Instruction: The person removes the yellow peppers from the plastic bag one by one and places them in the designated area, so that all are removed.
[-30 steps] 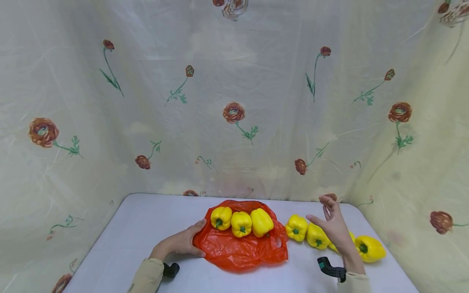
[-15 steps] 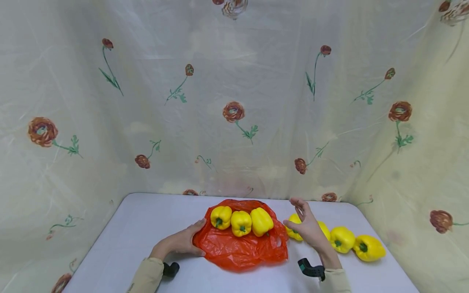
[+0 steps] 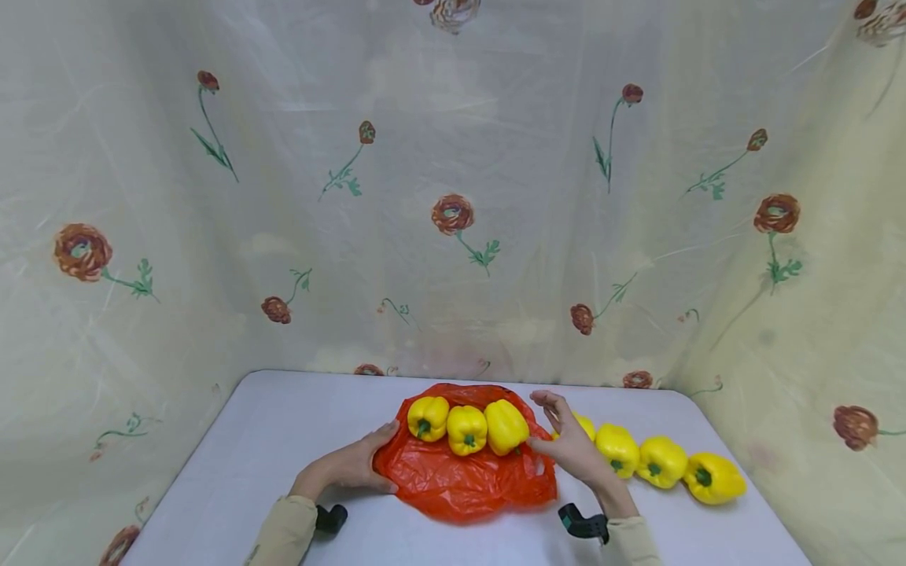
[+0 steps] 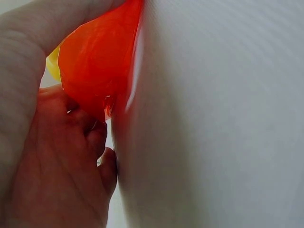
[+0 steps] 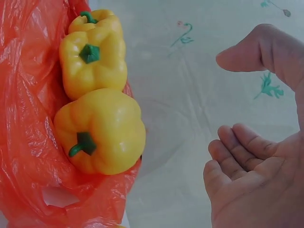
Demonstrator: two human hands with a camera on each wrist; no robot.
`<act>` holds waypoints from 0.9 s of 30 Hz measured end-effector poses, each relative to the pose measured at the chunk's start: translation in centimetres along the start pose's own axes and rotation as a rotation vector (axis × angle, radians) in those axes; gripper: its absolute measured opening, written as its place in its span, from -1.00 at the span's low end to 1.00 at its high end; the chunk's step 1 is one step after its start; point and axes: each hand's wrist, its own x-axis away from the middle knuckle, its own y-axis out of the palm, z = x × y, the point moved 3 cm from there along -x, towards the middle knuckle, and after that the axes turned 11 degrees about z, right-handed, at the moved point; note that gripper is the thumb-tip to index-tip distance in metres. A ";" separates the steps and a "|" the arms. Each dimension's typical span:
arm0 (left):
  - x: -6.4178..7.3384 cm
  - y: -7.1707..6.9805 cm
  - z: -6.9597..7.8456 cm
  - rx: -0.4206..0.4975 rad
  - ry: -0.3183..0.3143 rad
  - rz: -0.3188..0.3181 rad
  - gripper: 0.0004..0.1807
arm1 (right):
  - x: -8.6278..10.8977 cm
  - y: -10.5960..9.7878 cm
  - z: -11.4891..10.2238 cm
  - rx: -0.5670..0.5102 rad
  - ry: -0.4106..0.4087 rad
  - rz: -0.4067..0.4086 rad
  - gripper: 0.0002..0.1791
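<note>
Three yellow bell peppers (image 3: 466,430) sit side by side on the back half of a flattened red plastic bag (image 3: 460,491). My left hand (image 3: 351,464) grips the bag's left edge, thumb toward me; the left wrist view has its fingers (image 4: 97,137) curled at the red plastic. Over the bag's right edge hovers my right hand (image 3: 572,448), thumb and fingers spread apart and nothing between them. Its thumb (image 5: 237,57) points toward the rightmost pepper (image 5: 107,133) on the bag, with a gap between in the right wrist view.
Several more yellow bell peppers (image 3: 661,462) form a row on the white table (image 3: 283,417), right of the bag; my right hand partly covers the nearest one. A flowered curtain (image 3: 453,314) hangs behind the table and along both sides.
My right hand has moved left, from over the row of loose peppers to the bag's right edge. The left hand, bag and peppers have stayed in place.
</note>
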 end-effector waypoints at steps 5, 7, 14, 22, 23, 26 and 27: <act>0.3 0.0 0.1 0.006 -0.008 0.000 0.28 | 0.0 0.4 0.3 -0.005 -0.027 -0.034 -0.18; 0.4 0.0 0.1 0.007 -0.012 -0.001 0.28 | 0.0 0.5 0.5 -0.004 -0.034 -0.043 -0.18; 0.2 0.2 0.0 -0.001 -0.002 -0.006 0.28 | -0.5 0.2 1.5 0.011 -0.020 -0.061 -0.12; 0.1 0.0 -0.1 -0.002 -0.021 0.002 0.29 | -2.2 0.9 1.8 0.042 -0.018 -0.143 -0.13; 0.1 0.0 -0.1 -0.001 -0.021 0.001 0.29 | -2.4 0.9 1.8 0.043 -0.024 -0.154 -0.14; 0.1 0.0 0.0 -0.003 -0.018 -0.002 0.28 | -2.9 1.1 1.7 0.047 -0.009 -0.172 -0.14; 0.2 0.0 0.0 -0.004 -0.014 -0.003 0.28 | -3.0 1.2 1.7 0.046 -0.001 -0.181 -0.14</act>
